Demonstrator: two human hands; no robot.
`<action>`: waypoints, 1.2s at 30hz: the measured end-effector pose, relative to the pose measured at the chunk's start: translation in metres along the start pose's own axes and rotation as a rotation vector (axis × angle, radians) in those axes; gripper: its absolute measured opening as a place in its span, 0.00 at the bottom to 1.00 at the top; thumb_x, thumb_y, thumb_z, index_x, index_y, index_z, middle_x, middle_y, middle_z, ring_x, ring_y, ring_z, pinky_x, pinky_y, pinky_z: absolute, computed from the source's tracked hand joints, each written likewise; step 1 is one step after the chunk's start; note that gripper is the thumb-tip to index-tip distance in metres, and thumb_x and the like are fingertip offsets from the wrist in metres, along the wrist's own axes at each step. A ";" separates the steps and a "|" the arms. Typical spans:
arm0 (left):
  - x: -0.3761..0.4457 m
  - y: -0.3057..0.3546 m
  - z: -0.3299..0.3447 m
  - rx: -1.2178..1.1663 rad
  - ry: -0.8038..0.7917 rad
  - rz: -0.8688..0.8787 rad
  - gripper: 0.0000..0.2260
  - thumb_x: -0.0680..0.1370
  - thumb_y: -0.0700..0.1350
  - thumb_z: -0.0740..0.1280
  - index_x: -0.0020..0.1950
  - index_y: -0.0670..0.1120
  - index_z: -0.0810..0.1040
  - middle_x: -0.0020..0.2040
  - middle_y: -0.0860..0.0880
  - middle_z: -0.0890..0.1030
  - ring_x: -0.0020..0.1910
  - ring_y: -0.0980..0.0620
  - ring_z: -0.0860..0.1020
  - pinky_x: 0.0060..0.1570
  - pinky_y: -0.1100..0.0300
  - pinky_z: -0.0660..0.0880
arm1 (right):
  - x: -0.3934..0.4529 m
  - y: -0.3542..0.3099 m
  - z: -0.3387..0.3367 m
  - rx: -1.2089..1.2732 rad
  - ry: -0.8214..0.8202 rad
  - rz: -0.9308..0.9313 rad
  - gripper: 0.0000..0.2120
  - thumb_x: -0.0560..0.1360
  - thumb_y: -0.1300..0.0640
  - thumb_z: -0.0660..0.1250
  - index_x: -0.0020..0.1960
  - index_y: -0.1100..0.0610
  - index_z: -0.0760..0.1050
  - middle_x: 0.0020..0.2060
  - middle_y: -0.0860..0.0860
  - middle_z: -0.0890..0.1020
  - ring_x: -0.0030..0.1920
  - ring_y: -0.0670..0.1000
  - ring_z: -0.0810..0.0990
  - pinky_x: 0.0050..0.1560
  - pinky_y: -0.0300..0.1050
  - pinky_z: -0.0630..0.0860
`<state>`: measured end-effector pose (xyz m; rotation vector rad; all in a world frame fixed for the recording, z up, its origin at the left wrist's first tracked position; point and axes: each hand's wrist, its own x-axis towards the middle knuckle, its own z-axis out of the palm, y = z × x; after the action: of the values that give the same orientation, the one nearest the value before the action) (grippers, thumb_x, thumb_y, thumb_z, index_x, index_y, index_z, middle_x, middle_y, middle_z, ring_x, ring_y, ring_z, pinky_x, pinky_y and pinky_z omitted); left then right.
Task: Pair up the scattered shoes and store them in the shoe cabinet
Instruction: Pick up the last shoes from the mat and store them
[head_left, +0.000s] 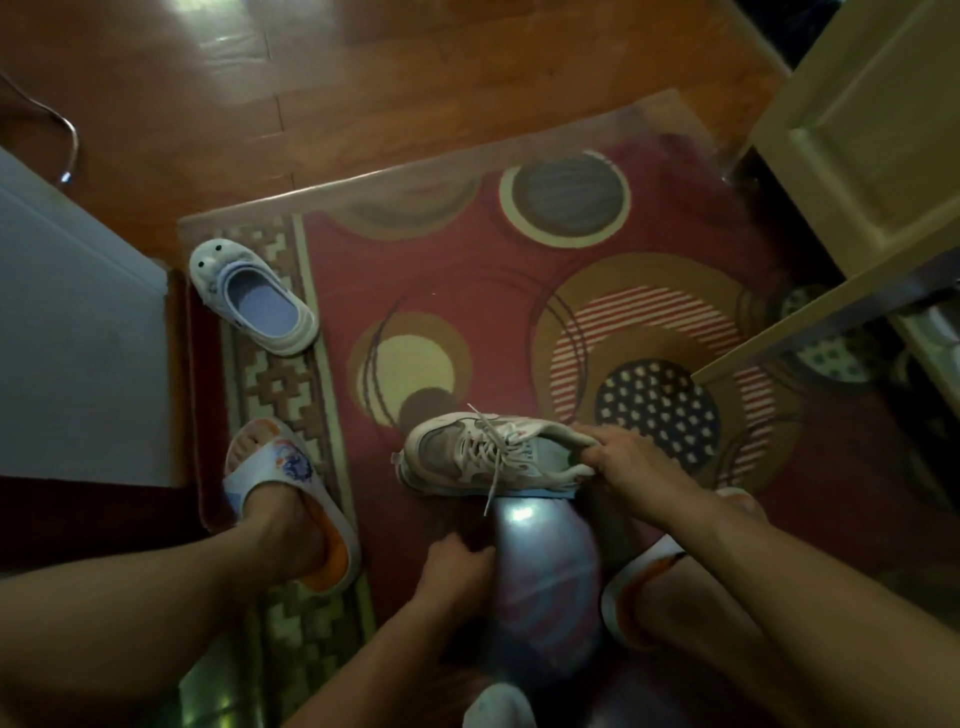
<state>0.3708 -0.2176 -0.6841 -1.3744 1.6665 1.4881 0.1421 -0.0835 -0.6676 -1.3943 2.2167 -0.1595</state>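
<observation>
the cabinet (878, 130) stood at the right, its inside dark and unreadable. the sneaker (493, 452) lay on the rug (467, 291), long axis across the view, toe pointing left. the right hand (628, 457) pinched its heel rim, fingers curled on it. the left hand (457, 571) curled near a shiny bag (545, 582); its hold was unclear. a slipper (252, 301) lay at the rug's left edge.

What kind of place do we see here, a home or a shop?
Probably a home entryway. A patterned rug lies on a wooden floor, a slipper sits loose on it, and the right hand grips a sneaker beside an open cabinet.
</observation>
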 end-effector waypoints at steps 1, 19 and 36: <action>-0.001 0.004 0.003 -0.252 -0.072 -0.048 0.18 0.79 0.50 0.67 0.61 0.39 0.80 0.56 0.37 0.83 0.56 0.38 0.82 0.61 0.42 0.77 | 0.000 0.000 0.002 -0.005 -0.014 0.004 0.13 0.75 0.56 0.67 0.59 0.52 0.81 0.64 0.50 0.78 0.61 0.53 0.75 0.55 0.36 0.67; 0.010 0.058 0.035 -1.136 -0.146 -0.103 0.52 0.54 0.73 0.74 0.73 0.51 0.72 0.74 0.46 0.71 0.70 0.46 0.72 0.50 0.51 0.76 | 0.006 0.008 -0.024 0.224 0.076 -0.048 0.11 0.72 0.46 0.62 0.50 0.49 0.73 0.75 0.48 0.63 0.73 0.50 0.63 0.68 0.47 0.66; 0.057 0.045 0.046 -1.303 -0.268 -0.141 0.34 0.71 0.69 0.69 0.69 0.49 0.78 0.64 0.44 0.81 0.64 0.44 0.79 0.65 0.47 0.75 | 0.108 -0.010 0.029 1.130 -0.635 0.509 0.26 0.82 0.38 0.56 0.60 0.58 0.80 0.54 0.55 0.85 0.47 0.47 0.85 0.51 0.38 0.79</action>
<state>0.2990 -0.1986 -0.7272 -1.6391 0.2670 2.6496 0.1273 -0.1775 -0.7275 -0.1912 1.4198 -0.5749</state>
